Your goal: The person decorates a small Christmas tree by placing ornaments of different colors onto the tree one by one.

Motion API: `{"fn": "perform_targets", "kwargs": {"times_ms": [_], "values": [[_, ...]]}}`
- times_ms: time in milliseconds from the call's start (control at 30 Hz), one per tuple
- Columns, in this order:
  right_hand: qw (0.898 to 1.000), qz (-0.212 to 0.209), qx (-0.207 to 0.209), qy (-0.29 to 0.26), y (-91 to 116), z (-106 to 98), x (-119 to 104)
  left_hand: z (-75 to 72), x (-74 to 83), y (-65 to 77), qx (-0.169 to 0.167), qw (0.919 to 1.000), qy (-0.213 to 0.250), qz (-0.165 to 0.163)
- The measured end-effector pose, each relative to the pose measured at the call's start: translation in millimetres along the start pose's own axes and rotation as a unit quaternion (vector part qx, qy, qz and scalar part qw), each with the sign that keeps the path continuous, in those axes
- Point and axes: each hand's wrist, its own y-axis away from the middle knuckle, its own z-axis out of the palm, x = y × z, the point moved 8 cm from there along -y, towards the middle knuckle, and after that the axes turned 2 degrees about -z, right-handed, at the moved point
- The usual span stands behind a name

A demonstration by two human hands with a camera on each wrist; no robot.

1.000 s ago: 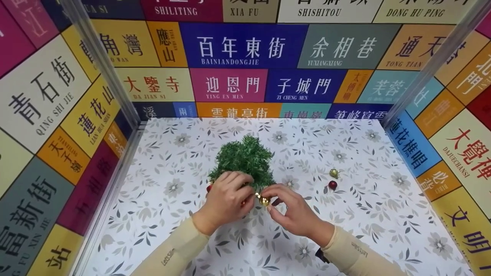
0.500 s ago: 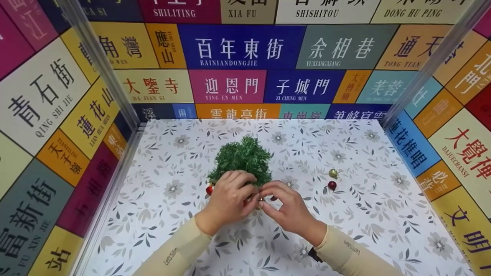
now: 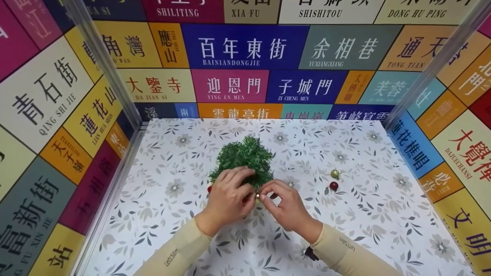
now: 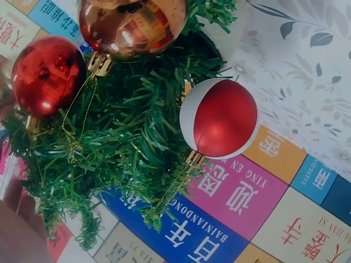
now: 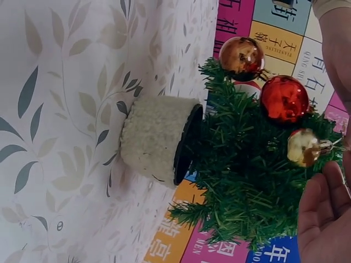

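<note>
A small artificial Christmas tree (image 3: 245,157) stands in front of me, its pale pot (image 5: 159,139) showing in the right wrist view. My left hand (image 3: 230,199) is at the tree's near side with fingers bent; what its fingertips hold is hidden. Thumb and forefinger of my right hand (image 3: 287,207) pinch at the hanger of a small gold bauble (image 5: 303,148), right beside the left fingertips. On the branches hang a shiny red bauble (image 4: 49,75), a larger copper-gold bauble (image 4: 134,24) and a red-and-white bauble (image 4: 222,118).
To the right on the flower-patterned tabletop (image 3: 364,222) lie a glittery gold bauble (image 3: 335,174) and a dark red bauble (image 3: 333,186). Walls of colourful street-name panels (image 3: 245,46) enclose the table at the back and both sides.
The gold bauble, plainly visible at the right fingertips a second ago, is now mostly hidden between the hands in the head view. My right hand has shifted slightly left, closer to the left hand.
</note>
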Motion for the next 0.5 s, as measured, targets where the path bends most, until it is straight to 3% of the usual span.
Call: {"fn": "perform_targets", "kwargs": {"times_ms": [267, 500], "values": [[0.995, 0.020, 0.019, 0.101, -4.6, 2.6, 6.0, 1.8, 1.6, 3.0, 0.011, 0.9986, -0.050, -0.012], [0.993, 0.028, 0.024, 0.115, -12.8, 4.0, 9.5, 0.5, -0.6, -0.7, 0.007, 0.9970, -0.072, -0.029]]}}
